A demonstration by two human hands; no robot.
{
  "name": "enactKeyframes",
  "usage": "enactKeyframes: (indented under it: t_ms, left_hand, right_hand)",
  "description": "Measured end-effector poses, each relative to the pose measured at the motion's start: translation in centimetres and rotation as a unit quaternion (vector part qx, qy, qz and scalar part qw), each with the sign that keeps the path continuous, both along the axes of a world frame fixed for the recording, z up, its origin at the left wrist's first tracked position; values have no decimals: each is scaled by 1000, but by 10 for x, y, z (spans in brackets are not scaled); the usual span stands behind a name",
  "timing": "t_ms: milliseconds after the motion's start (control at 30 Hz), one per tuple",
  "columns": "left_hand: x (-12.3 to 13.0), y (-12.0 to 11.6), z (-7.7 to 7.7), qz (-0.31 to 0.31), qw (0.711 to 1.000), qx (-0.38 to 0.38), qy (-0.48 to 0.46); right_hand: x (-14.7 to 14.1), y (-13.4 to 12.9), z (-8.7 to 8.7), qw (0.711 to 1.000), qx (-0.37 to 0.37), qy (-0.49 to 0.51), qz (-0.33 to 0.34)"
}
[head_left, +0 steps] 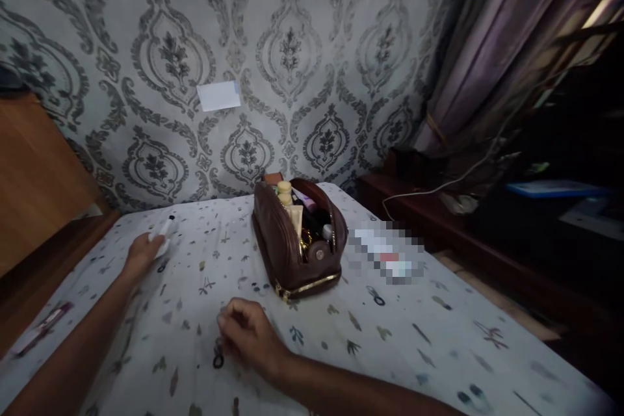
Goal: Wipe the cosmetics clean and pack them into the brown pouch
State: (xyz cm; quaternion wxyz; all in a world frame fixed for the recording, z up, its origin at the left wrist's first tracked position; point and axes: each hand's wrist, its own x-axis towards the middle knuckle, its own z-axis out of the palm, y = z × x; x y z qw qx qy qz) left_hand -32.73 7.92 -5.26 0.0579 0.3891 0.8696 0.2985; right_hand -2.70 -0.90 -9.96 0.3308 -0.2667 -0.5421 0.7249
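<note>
My left hand (pixel 142 253) is closed round a slim white tube (pixel 166 229) with a dark cap, low over the patterned sheet at the left. My right hand (pixel 251 338) is loosely curled, fingertips turned in, in front of the bag; nothing shows in it. A brown leather toiletry bag (pixel 277 240) stands in the middle, its top unzipped. Inside it, bottles with cream-coloured caps (pixel 284 192), a beige tube (pixel 296 218), a purple item (pixel 305 201) and several dark items are packed together. Their lower parts are hidden by the bag's walls.
A floral sheet (pixel 195 312) covers the surface. Right of the bag lies a blurred-out item (pixel 385 253). At the far left is a dark red packet-like item (pixel 43 328) near the wooden panel (pixel 39 175). A white cable (pixel 439 188) runs over the dark ledge at right.
</note>
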Motion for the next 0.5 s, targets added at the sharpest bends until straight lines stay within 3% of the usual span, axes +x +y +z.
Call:
enactKeyframes:
  t_ms: [133,233,333,500]
  left_hand:
    - [59,-37,-6,-77,992,78,-60]
    - [115,-80,-9,-232,963,94,-100]
    - [159,-117,-15,-342,934,100,-15]
    - [182,-143,-23,-366,918,107,106]
  right_hand:
    - [-6,6,-9,991,-75,85,-66]
    - [-10,9,-17,976,-115,142,-116]
    - [-11,10,-20,970,-126,161,-130]
    - [-8,10,-19,978,-83,126,-145]
